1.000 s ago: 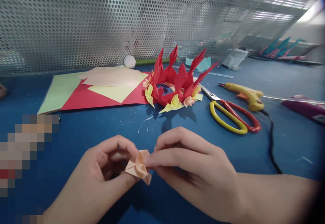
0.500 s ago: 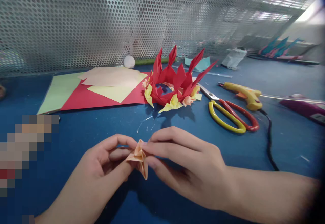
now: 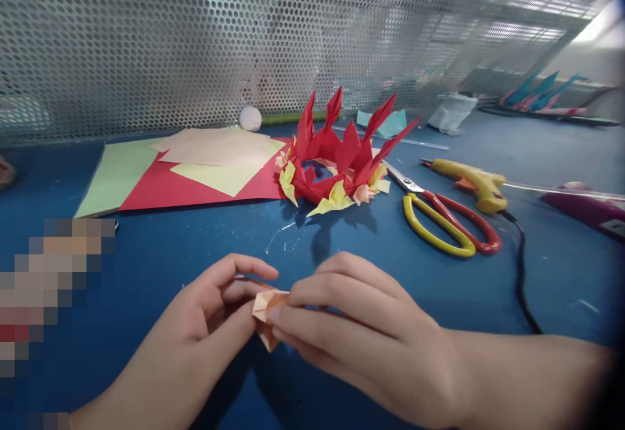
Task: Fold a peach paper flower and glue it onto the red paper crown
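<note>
A small peach folded-paper flower [image 3: 265, 306] is held between my two hands, low in the middle of the head view. My left hand [image 3: 209, 319] pinches it from the left with the thumb and a bent finger; the index finger arches above, off the paper. From the right, the fingers of my right hand [image 3: 356, 319] close on its petals and cover part of it. Beyond my hands stands a red folded-paper crown [image 3: 317, 189], with yellow and peach paper flowers around its lower band.
Scissors [image 3: 439, 222] and a yellow glue gun [image 3: 471, 179] with a black cord lie to the right. Coloured paper sheets [image 3: 205, 189] are at the left rear. A perforated metal panel [image 3: 195, 46] rises behind. A pixelated area covers the left edge.
The paper flower has turned, and its upper point no longer shows. My right hand has moved slightly down, its fingers covering more petals. My left index finger has lifted off the paper.
</note>
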`<state>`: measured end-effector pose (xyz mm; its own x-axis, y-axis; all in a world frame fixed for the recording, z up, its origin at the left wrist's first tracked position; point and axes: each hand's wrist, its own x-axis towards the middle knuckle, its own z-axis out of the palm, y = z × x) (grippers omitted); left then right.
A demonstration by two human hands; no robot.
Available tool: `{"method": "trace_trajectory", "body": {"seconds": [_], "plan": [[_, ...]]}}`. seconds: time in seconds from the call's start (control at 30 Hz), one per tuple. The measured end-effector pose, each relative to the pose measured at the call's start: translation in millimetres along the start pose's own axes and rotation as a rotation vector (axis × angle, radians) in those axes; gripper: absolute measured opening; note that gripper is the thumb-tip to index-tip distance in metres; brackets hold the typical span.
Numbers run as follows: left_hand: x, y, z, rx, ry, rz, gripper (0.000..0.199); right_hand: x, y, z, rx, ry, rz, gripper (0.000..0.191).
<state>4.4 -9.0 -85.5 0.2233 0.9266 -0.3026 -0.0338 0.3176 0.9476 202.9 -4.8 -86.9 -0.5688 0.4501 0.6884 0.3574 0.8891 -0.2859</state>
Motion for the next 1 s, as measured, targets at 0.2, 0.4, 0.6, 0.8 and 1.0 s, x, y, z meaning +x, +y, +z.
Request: {"method": "trace_trajectory", "body": {"seconds": [0.2,0.4,0.6,0.8,1.0], "plan": [[2,6,-1.1,-0.059,0.017,-0.068,0.012,0,7,0,0.001,0.086,0.077,0.012],[5,6,-0.5,-0.032,0.051,0.005,0.009,0,9,6,-0.003,0.088,0.077,0.016],[3,4,-1.7,0.028,0.060,0.073,0.006,1,8,-1,-0.049,0.014,0.045,0.024],[2,1,-1.5,0.029,0.042,0.004,0.009,2,6,-2,-0.077,-0.054,-0.037,0.033],[4,6,3.4,0.030,0.029,-0.044,0.009,4,5,-5,-0.119,-0.171,-0.142,0.048]]}}
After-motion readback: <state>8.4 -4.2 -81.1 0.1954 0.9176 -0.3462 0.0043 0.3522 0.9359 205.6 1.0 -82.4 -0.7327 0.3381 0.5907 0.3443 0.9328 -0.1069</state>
